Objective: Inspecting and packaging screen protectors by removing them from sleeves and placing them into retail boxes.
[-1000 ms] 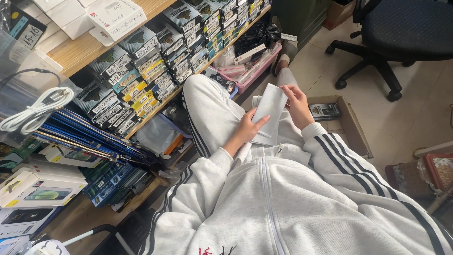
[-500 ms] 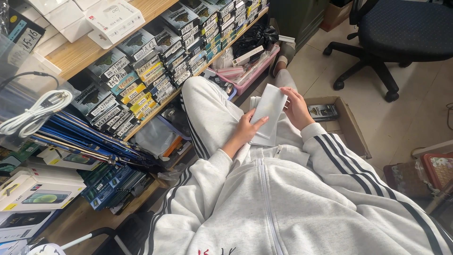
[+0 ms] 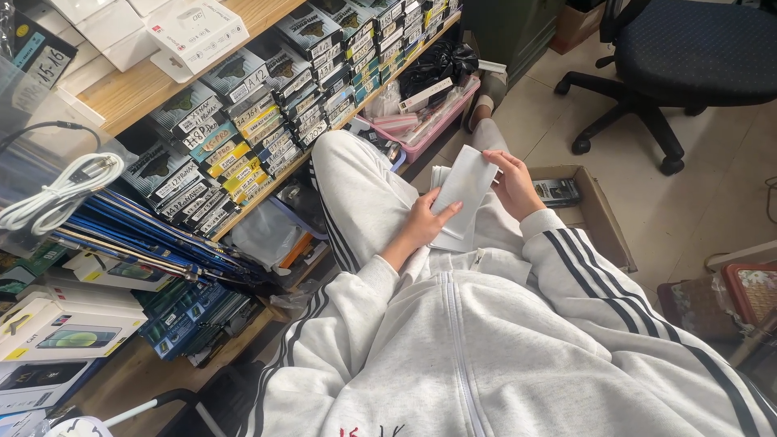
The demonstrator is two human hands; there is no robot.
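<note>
Two hands hold one flat white packet (image 3: 465,184) over the person's lap, just left of the one open cardboard box (image 3: 603,218) on the floor. The packet is long, thin and plain white, tilted up a little. The left hand (image 3: 422,222) pinches its bottom end with the thumb on top, and the right hand (image 3: 515,183) grips its top right edge.

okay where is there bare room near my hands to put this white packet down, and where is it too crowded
Free: the tiled floor between the cardboard box and the office chair, and the box's inside past the small dark item. Crowded: the shelf of packaged goods, and the pink bin underneath. Both the left hand and right hand hold the white packet.
</note>
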